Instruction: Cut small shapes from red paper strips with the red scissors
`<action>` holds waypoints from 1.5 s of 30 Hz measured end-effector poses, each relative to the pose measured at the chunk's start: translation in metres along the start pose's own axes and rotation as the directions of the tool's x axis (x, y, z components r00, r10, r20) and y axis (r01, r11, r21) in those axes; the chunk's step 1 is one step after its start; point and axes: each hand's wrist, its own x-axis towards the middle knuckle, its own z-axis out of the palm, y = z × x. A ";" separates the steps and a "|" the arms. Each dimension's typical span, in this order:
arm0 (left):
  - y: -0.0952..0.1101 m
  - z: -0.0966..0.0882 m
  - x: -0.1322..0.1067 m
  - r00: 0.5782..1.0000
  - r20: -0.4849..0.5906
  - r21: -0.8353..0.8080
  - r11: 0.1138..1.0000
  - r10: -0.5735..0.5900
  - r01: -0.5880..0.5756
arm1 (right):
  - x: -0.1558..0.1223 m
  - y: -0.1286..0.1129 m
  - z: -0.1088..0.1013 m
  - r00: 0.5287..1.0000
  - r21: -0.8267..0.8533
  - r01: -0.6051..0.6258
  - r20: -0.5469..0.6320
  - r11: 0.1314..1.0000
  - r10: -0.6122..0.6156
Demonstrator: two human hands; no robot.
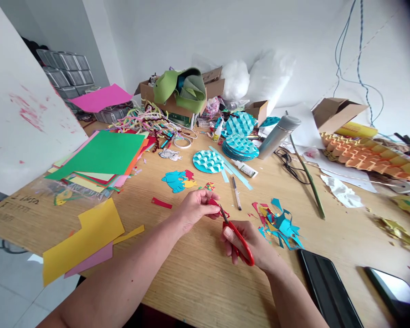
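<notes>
My left hand (200,207) pinches a small piece of red paper (213,202) between thumb and fingers. Close against that paper are the blades of red-handled scissors (238,239), gripped by my right hand (248,241). Whether the blades are biting into the paper is too small to tell. Just beyond my hands lie a blue paper cutout (174,181), yellow and red pieces beside it, and a little heap of tiny coloured bits (209,186). A red paper strip (161,203) rests left of my left hand. Blue, red and yellow scraps (282,223) are piled right of the scissors.
Coloured sheets (99,152) are stacked at left, with yellow paper (85,239) nearer. Blue patterned discs (241,146), a grey flask (278,136), a pen (237,193) and a glue tube (245,168) stand or lie beyond. Two phones are front right, one black (328,287).
</notes>
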 end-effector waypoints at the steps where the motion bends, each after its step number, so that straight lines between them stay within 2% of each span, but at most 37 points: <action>1: 0.001 0.000 -0.001 1.000 0.001 -0.002 1.000 -0.002 0.002 | 0.000 0.000 0.000 1.000 -0.001 -0.002 -0.005 1.000 0.002; 11: 0.003 0.002 -0.004 1.000 0.012 -0.024 1.000 -0.010 0.010 | 0.002 0.004 -0.002 0.999 -0.016 -0.004 -0.039 1.000 0.003; 23: 0.004 0.004 -0.002 0.999 0.007 -0.012 0.999 -0.036 0.036 | 0.000 -0.004 0.003 1.000 0.005 0.014 -0.012 1.000 -0.014; 32: 0.000 0.002 -0.002 0.999 0.016 -0.003 1.000 -0.031 0.031 | 0.001 0.001 0.002 0.998 -0.032 -0.019 -0.060 0.999 0.017; 45: 0.002 0.002 -0.003 0.998 0.023 -0.022 0.998 -0.053 0.053 | 0.002 0.003 0.001 0.998 -0.030 -0.014 -0.060 0.999 0.012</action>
